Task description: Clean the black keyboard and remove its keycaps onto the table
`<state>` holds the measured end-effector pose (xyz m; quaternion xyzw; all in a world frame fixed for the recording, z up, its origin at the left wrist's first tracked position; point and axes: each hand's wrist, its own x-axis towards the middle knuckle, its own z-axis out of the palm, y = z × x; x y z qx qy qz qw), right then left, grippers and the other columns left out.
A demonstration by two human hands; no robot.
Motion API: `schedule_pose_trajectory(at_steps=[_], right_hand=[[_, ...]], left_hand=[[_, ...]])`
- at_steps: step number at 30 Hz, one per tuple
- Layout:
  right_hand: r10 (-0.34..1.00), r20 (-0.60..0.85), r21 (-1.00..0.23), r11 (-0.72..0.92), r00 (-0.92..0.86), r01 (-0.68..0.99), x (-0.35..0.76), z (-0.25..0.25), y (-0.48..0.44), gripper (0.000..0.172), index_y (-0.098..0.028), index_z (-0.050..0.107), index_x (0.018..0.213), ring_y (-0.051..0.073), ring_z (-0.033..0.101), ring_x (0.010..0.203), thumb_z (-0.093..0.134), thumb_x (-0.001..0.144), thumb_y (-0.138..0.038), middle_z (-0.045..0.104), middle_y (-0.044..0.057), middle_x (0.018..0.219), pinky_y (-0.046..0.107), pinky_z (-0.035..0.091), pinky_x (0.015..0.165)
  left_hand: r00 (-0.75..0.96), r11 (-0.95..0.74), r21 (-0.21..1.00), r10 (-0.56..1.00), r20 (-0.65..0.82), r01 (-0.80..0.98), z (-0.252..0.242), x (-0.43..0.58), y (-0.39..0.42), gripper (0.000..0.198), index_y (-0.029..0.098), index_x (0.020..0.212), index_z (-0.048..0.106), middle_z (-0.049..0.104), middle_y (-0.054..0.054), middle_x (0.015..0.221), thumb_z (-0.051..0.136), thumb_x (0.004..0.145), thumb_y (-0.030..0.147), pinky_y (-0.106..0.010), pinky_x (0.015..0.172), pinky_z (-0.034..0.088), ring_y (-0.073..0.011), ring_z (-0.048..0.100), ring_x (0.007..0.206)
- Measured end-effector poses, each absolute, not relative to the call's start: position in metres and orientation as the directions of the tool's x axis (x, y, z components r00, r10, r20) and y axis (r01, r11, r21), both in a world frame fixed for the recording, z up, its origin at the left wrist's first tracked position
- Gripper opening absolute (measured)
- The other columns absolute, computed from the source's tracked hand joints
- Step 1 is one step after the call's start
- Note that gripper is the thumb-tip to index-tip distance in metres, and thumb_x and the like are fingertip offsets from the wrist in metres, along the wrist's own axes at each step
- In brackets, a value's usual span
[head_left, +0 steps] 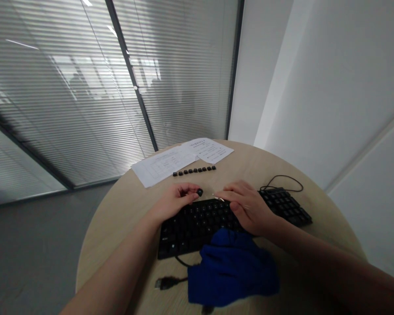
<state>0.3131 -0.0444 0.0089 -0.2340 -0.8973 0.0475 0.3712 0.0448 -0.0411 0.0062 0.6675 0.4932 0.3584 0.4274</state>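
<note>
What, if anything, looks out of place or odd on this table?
A row of loose keycaps lies beside the papers, off the keyboard; the left hand pinches another keycap. A blue cloth overlaps the keyboard's near edge. Its USB plug lies unplugged.

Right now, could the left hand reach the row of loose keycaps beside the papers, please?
Probably yes. The row of keycaps lies just beyond the left hand on the table, with nothing between them, though the hand is pinching a single keycap.
</note>
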Motion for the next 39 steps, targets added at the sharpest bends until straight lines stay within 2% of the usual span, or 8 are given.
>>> schedule_pose_trajectory(at_steps=[3,8,12,22,31,34,37,39], right_hand=[[0.463,0.677,-0.177,0.857,-0.573,0.484,0.314,0.008,-0.039,0.038,-0.02,0.058,0.131,0.028,0.056,0.114,0.04,0.098,-0.022,0.064,0.014,0.119,0.048,0.042,0.099],[0.485,0.609,-0.18,0.855,-0.627,0.487,0.314,0.002,-0.04,0.041,-0.022,0.058,0.133,0.019,0.061,0.075,0.041,0.096,-0.017,0.069,0.007,0.088,0.03,0.048,0.07],[0.437,0.62,-0.087,0.864,-0.652,0.496,0.311,-0.001,-0.044,0.031,-0.024,0.065,0.125,0.015,0.062,0.072,0.05,0.099,-0.03,0.071,0.005,0.088,0.025,0.043,0.063],[0.412,0.636,-0.075,0.874,-0.652,0.48,0.303,-0.009,-0.039,0.022,-0.024,0.069,0.113,0.016,0.067,0.08,0.057,0.097,-0.031,0.075,0.005,0.094,0.026,0.048,0.069],[0.481,0.595,-0.14,0.851,-0.644,0.506,0.3,-0.012,-0.034,0.015,-0.022,0.069,0.101,0.019,0.068,0.083,0.062,0.094,-0.032,0.073,0.006,0.093,0.029,0.05,0.074],[0.541,0.592,-0.146,0.801,-0.597,0.581,0.309,-0.005,-0.025,0.015,-0.021,0.069,0.098,0.019,0.066,0.081,0.062,0.093,-0.033,0.072,0.006,0.09,0.03,0.049,0.072],[0.623,0.55,-0.168,0.734,-0.556,0.657,0.319,0.003,0.0,0.016,-0.02,0.069,0.099,0.017,0.061,0.071,0.066,0.089,-0.033,0.071,0.006,0.089,0.03,0.047,0.069],[0.673,0.458,-0.204,0.716,-0.581,0.668,0.323,0.004,0.027,0.017,-0.02,0.07,0.099,0.016,0.06,0.07,0.07,0.085,-0.031,0.071,0.005,0.089,0.03,0.046,0.07]], left_hand=[[0.304,-0.152,0.928,0.952,0.044,0.341,0.009,0.051,-0.045,0.035,0.017,0.107,0.07,0.071,-0.004,0.087,0.067,0.079,0.037,-0.03,0.068,0.047,-0.0137,0.058,0.069],[0.386,-0.135,0.944,0.923,0.009,0.302,0.014,0.064,-0.051,0.033,0.018,0.107,0.072,0.074,-0.005,0.091,0.066,0.08,0.036,-0.031,0.07,0.048,-0.0153,0.061,0.072],[0.453,-0.152,0.955,0.891,0.021,0.254,0.016,0.069,-0.054,0.033,0.019,0.11,0.074,0.076,-0.005,0.094,0.068,0.081,0.034,-0.032,0.075,0.049,-0.0165,0.064,0.077],[0.539,-0.167,0.966,0.841,0.035,0.198,0.017,0.077,-0.056,0.025,0.02,0.103,0.075,0.074,-0.002,0.086,0.065,0.084,0.032,-0.028,0.072,0.045,-0.0146,0.062,0.075],[0.563,-0.246,0.937,0.823,0.066,0.25,0.004,0.073,-0.048,0.036,0.018,0.115,0.071,0.073,-0.002,0.086,0.062,0.086,0.037,-0.028,0.07,0.046,-0.016,0.062,0.074],[0.469,-0.357,0.828,0.873,0.132,0.432,0.004,0.069,-0.046,0.037,0.017,0.118,0.07,0.075,-0.006,0.093,0.058,0.088,0.036,-0.031,0.077,0.049,-0.0189,0.065,0.082],[0.408,-0.458,0.558,0.886,0.221,0.692,0.004,0.062,-0.045,0.031,0.02,0.112,0.073,0.074,-0.007,0.099,0.057,0.088,0.033,-0.033,0.082,0.048,-0.0214,0.066,0.089],[0.422,-0.485,0.43,0.875,0.238,0.762,0.002,0.057,-0.042,0.029,0.022,0.107,0.074,0.074,-0.007,0.102,0.055,0.089,0.033,-0.033,0.083,0.047,-0.0222,0.065,0.091]])
